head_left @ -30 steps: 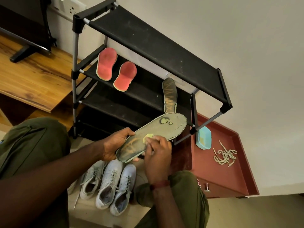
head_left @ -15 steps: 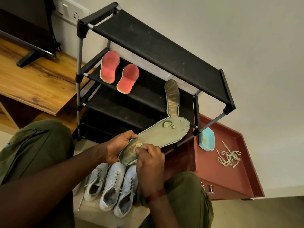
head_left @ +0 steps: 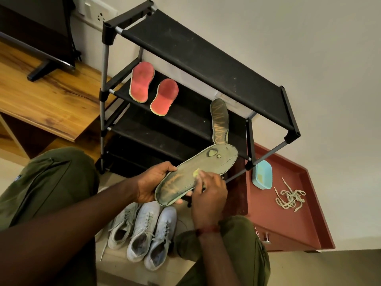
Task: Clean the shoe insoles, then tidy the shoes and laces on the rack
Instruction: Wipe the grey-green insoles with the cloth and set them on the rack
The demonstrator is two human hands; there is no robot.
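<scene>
My left hand [head_left: 153,182] grips a worn green insole [head_left: 206,166] by its heel end, in front of the black shoe rack [head_left: 206,58]. My right hand [head_left: 208,193] pinches a small yellow-green pad [head_left: 195,172] and presses it on the middle of that insole. A second dark green insole [head_left: 220,120] leans on the rack's middle shelf at the right. Two red insoles [head_left: 153,87] lie on the same shelf at the left. Three white sneakers [head_left: 144,230] stand on the floor between my knees. Loose laces [head_left: 289,198] lie on the red tray [head_left: 292,223].
A light blue dish [head_left: 262,175] sits on the red tray beside the rack's right leg. A wooden TV bench [head_left: 45,96] with a screen stand is at the left. The wall is right behind the rack. My knees in olive trousers flank the sneakers.
My right hand has slid the pad along the insole, down toward the heel and back up to the middle. The view has shifted slightly; the left hand keeps its hold.
</scene>
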